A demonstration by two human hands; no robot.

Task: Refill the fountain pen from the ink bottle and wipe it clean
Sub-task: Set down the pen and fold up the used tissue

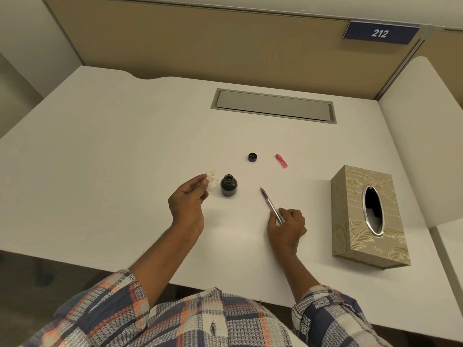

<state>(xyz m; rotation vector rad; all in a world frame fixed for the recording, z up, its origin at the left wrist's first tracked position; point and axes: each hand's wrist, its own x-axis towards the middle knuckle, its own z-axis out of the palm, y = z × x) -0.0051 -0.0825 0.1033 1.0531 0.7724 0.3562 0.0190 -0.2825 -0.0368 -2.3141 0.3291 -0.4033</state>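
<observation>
On the white tabletop [125,146] we see the left hand [186,199] pinching a crumpled tissue [211,181] between its fingertips, just to the left of the open ink bottle [228,185], which stands upright and dark with ink. The right hand [288,226] grips the uncapped fountain pen [270,204] by its rear end, the nib pointing away and leftward, apart from the bottle. Beyond them we note the blue bottle cap [252,157] and the pink pen cap [281,160], near each other but apart, and a patterned tissue box [368,216] at the right.
</observation>
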